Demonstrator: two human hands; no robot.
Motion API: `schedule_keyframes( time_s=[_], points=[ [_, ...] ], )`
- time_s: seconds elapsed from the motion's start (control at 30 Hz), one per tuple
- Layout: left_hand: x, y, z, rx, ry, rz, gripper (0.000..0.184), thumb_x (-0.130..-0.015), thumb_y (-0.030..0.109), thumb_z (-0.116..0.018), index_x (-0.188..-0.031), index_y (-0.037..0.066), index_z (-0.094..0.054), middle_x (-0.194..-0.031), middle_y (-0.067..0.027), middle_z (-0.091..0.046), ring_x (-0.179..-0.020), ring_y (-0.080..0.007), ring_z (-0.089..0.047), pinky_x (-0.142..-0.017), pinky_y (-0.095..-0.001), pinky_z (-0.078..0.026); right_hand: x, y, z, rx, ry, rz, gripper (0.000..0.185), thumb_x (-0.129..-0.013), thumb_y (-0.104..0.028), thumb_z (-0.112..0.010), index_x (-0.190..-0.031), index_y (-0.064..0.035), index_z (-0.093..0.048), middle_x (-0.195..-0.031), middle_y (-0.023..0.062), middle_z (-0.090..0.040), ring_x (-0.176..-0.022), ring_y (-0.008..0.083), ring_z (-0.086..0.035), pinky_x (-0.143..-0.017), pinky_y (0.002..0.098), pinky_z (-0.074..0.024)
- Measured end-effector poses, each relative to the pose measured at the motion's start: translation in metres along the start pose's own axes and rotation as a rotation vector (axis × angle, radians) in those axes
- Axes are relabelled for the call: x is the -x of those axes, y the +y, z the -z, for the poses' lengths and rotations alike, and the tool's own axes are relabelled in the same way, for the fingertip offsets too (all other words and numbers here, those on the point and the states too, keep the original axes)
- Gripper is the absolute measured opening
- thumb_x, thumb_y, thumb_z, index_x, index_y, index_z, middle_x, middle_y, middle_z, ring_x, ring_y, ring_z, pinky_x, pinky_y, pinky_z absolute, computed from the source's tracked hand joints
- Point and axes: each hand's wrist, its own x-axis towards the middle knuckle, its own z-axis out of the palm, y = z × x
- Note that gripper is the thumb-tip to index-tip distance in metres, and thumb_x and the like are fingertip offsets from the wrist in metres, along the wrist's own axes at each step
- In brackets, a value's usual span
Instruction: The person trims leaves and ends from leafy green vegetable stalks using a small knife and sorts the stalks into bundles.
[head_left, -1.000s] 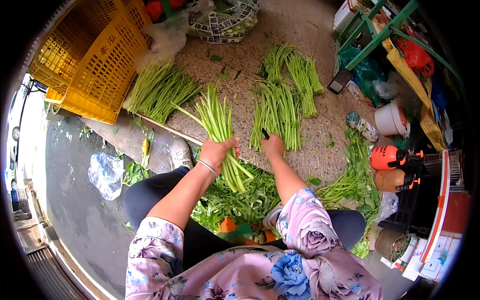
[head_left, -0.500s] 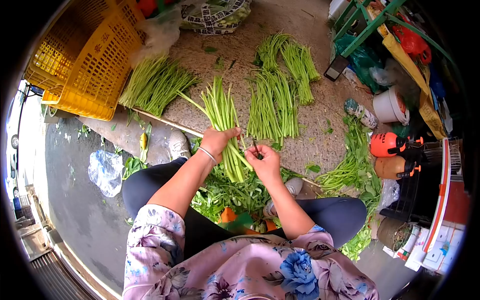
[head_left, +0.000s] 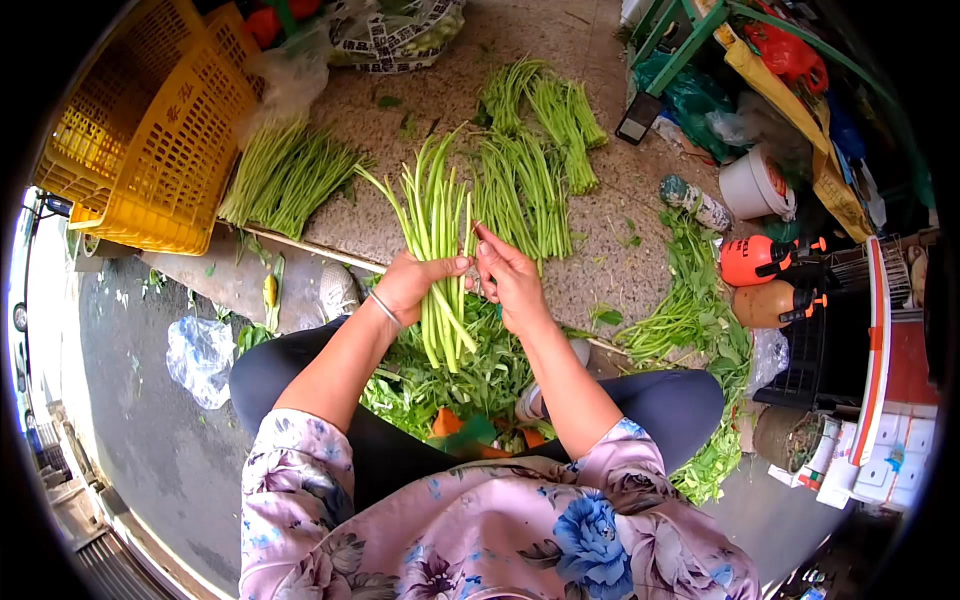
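My left hand (head_left: 408, 285), with a bracelet at the wrist, is wrapped round a bunch of green stems (head_left: 430, 225) held upright over my lap. Close beside it on the right, my right hand (head_left: 508, 278) is closed at the bunch's edge, its fingertips near a single stem; what is between them is too small to make out. Trimmed stem bundles (head_left: 520, 195) lie on the stone slab beyond my hands, and a wider pile of stems (head_left: 285, 180) rests at the left. Loose leafy greens (head_left: 475, 365) are heaped between my legs.
Yellow crates (head_left: 180, 135) stand at the upper left. A patterned plastic bag (head_left: 395, 35) lies at the top. On the right are leafy stalks (head_left: 690, 310), a white bucket (head_left: 755, 185), a red spray bottle (head_left: 752, 260) and a green metal frame (head_left: 680, 55). A clear bag (head_left: 200, 360) lies at left.
My right hand has come from the bundles on the slab to the held bunch, beside my left hand. The dark tool seen in it earlier no longer shows clearly. The view has shifted slightly.
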Motion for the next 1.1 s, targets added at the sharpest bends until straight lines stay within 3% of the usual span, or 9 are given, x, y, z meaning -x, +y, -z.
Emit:
schedule_keyframes(
  time_s=[0.1,0.17,0.3,0.5,0.6,0.77,0.83,0.9,1.1],
  points=[
    [0.006,0.004,0.0,-0.001,0.089,0.074,0.022,-0.075,0.0,-0.063,-0.095,0.0,-0.054,-0.079,-0.0076,-0.059,-0.069,-0.0163,-0.058,-0.059,-0.0269,-0.05,0.001,0.006,0.004,0.026,0.02,0.039,0.037,-0.087,-0.02,-0.054,-0.121,-0.007,-0.048,-0.069,-0.0042,-0.049,-0.055,0.0011,-0.038,-0.045,0.0137,-0.029],
    [0.009,0.006,-0.001,-0.06,0.091,0.091,0.024,-0.073,0.0,-0.064,-0.095,0.0,-0.054,-0.079,-0.0081,-0.059,-0.069,-0.0167,-0.058,-0.06,-0.0277,-0.051,-0.001,0.01,0.012,0.281,0.29,0.149,0.036,-0.087,-0.019,-0.053,-0.12,-0.0066,-0.049,-0.068,-0.0042,-0.049,-0.056,0.0009,-0.037,-0.046,0.0137,-0.0289],
    [0.01,0.003,0.006,-0.085,0.123,0.127,0.023,-0.073,-0.003,-0.064,-0.093,-0.001,-0.053,-0.079,-0.0089,-0.059,-0.069,-0.0177,-0.059,-0.06,-0.0278,-0.052,0.003,-0.002,0.023,0.029,0.028,-0.027,0.04,-0.087,-0.019,-0.052,-0.124,-0.0055,-0.045,-0.062,-0.0053,-0.04,-0.05,0.0014,-0.031,-0.042,0.0149,-0.0251],
    [0.013,0.0,0.009,-0.23,0.14,0.186,0.024,-0.07,-0.007,-0.064,-0.091,0.0,-0.054,-0.075,-0.0084,-0.059,-0.063,-0.0182,-0.059,-0.056,-0.0286,-0.051,-0.004,-0.009,0.025,0.08,-0.089,-0.073,0.044,-0.086,-0.018,-0.055,-0.126,-0.0045,-0.042,-0.061,-0.0059,-0.037,-0.049,0.0012,-0.028,-0.04,0.0152,-0.0221],
    [0.015,-0.002,0.014,-0.316,0.128,0.208,0.022,-0.069,-0.007,-0.064,-0.088,-0.002,-0.055,-0.073,-0.0094,-0.06,-0.061,-0.0187,-0.058,-0.056,-0.0291,-0.05,-0.005,0.0,0.039,0.091,-0.132,-0.138,0.039,-0.086,-0.018,-0.055,-0.122,-0.0058,-0.047,-0.069,-0.0031,-0.05,-0.052,0.0035,-0.037,-0.045,0.0154,-0.0321],
    [0.017,-0.002,0.025,-0.335,0.151,0.231,0.023,-0.069,-0.008,-0.063,-0.09,-0.002,-0.056,-0.073,-0.0109,-0.061,-0.057,-0.0185,-0.058,-0.052,-0.0284,-0.049,-0.017,0.073,0.094,0.847,0.087,0.078,0.035,-0.083,-0.029,-0.058,-0.112,-0.0109,-0.057,-0.099,0.0081,-0.063,-0.072,0.0139,-0.059,-0.069,0.0265,-0.0456],
    [0.017,-0.003,0.031,-0.266,0.229,0.236,0.023,-0.07,-0.007,-0.061,-0.091,-0.004,-0.054,-0.08,-0.0128,-0.061,-0.061,-0.0191,-0.058,-0.056,-0.0289,-0.049,-0.021,0.061,0.093,0.808,0.164,-0.085,0.04,-0.079,-0.037,-0.061,-0.108,-0.0097,-0.059,-0.087,0.0096,-0.065,-0.072,0.0171,-0.061,-0.065,0.031,-0.0466],
    [0.015,-0.004,0.033,-0.199,0.276,0.207,0.023,-0.071,-0.007,-0.059,-0.093,-0.005,-0.053,-0.082,-0.0136,-0.062,-0.062,-0.0188,-0.059,-0.056,-0.0289,-0.05,-0.038,0.047,0.092,1.142,0.391,-0.238,0.032,-0.077,-0.033,-0.063,-0.096,-0.0071,-0.063,-0.066,0.0061,-0.061,-0.063,0.016,-0.058,-0.056,0.0317,-0.044],
    [0.007,0.003,0.038,-0.137,0.387,0.122,0.017,-0.074,-0.002,-0.06,-0.09,-0.003,-0.053,-0.083,-0.0119,-0.062,-0.063,-0.0188,-0.06,-0.054,-0.0307,-0.052,-0.087,0.079,0.119,1.318,0.403,-0.296,0.026,-0.077,-0.031,-0.06,-0.09,-0.0091,-0.064,-0.067,0.01,-0.06,-0.061,0.0224,-0.058,-0.057,0.0364,-0.0447]
  ],
)
